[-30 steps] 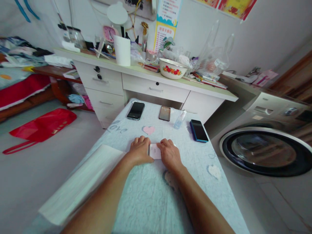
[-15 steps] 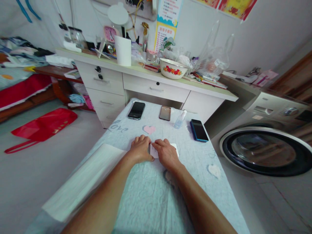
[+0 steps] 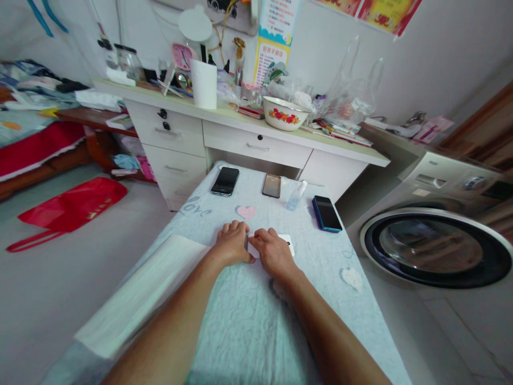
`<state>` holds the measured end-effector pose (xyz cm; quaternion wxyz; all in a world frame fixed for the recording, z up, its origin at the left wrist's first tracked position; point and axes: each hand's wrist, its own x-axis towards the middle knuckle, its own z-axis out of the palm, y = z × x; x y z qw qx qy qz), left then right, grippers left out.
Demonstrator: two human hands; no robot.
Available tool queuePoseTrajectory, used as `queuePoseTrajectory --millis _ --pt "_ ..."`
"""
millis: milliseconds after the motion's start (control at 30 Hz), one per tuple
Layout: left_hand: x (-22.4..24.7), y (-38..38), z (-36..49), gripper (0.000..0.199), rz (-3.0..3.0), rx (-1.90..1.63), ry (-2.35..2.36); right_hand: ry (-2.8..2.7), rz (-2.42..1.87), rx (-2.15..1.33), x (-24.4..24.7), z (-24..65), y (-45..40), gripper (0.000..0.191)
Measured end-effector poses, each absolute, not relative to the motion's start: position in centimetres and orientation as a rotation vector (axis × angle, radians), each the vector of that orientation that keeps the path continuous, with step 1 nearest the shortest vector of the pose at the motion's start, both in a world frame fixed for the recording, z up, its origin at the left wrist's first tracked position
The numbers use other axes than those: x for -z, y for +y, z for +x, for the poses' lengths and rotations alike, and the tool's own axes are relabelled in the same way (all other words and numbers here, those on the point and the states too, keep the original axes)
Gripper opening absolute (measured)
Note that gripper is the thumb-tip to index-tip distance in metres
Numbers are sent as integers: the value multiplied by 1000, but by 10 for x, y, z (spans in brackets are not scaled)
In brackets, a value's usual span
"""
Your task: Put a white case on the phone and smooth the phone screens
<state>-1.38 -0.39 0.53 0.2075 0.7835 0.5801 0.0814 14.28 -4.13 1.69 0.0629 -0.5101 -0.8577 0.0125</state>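
Observation:
On the cloth-covered table, a flat white object like a phone [image 3: 287, 239] lies crosswise under both hands. My left hand [image 3: 233, 243] grips its left end, with the thumb at the near edge and the fingers curled over the far side. My right hand [image 3: 271, 250] rests on its middle with bent fingers; what its fingertips pinch is too small to tell. A black phone [image 3: 225, 181], a brown phone case [image 3: 272, 185], a clear spray bottle [image 3: 296, 196] and a blue-edged phone [image 3: 327, 213] lie beyond my hands.
A white paper sheet [image 3: 148, 291] lies along the table's left side. Behind stands a desk [image 3: 168, 152] with a flowered bowl [image 3: 285, 113] and a paper roll [image 3: 203, 84]. A washing machine [image 3: 436, 187] is at the right, a red bag [image 3: 76, 208] on the floor at the left.
Both hands stay on the white object with almost the same grip. A little more of its right end, with a dark spot, shows beside my right hand.

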Motion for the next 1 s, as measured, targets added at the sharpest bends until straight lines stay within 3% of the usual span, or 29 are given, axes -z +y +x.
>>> queuePoseTrajectory --millis 433,1000 --pt "-6 -5 -12 80 2197 -217 1623 -2572 -1673 -100 -22 139 -36 28" --pt "-8 -6 -14 70 2205 -151 1557 -2502 -1712 -69 -19 159 -40 26"
